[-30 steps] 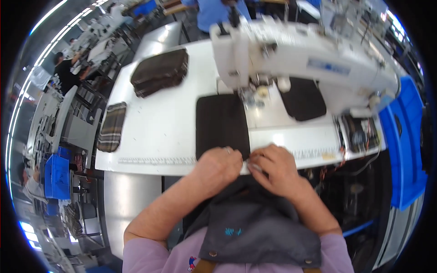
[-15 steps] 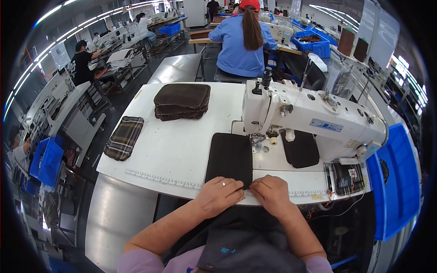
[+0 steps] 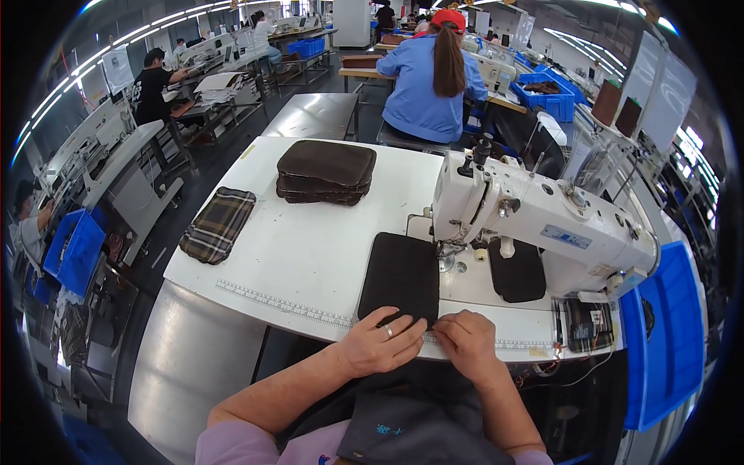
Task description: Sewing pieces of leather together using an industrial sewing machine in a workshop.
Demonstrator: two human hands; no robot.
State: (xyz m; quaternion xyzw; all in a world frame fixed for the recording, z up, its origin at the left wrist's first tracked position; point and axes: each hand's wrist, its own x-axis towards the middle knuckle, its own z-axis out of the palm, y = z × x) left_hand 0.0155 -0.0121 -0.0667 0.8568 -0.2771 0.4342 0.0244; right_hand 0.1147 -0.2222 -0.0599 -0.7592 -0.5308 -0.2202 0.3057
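Note:
A black padded fabric piece (image 3: 398, 271) lies flat left of the sewing machine's needle area (image 3: 457, 256). My left hand (image 3: 381, 344) rests on its near edge, fingers bent and slightly apart, with a ring showing; the thumb is hidden. My right hand (image 3: 465, 341) has closed fingers pinched at the piece's near right corner. Another black piece (image 3: 518, 281) lies under the arm of the white sewing machine (image 3: 570, 229). A stack of dark brown padded pieces (image 3: 325, 163) sits at the back, and a plaid piece (image 3: 217, 225) lies at the left of the white table (image 3: 294, 256).
Blue bins stand at the right (image 3: 663, 341) and left (image 3: 74, 252). A steel bench (image 3: 178, 349) is below the table's left edge. A co-worker in blue (image 3: 422, 93) sits ahead, another in black (image 3: 151, 93) at far left. Thread spools (image 3: 607, 108) stand at back right.
The view has tilted up, showing more of the room. My left hand's fingers have spread a little on the black piece. My right hand stays at its corner.

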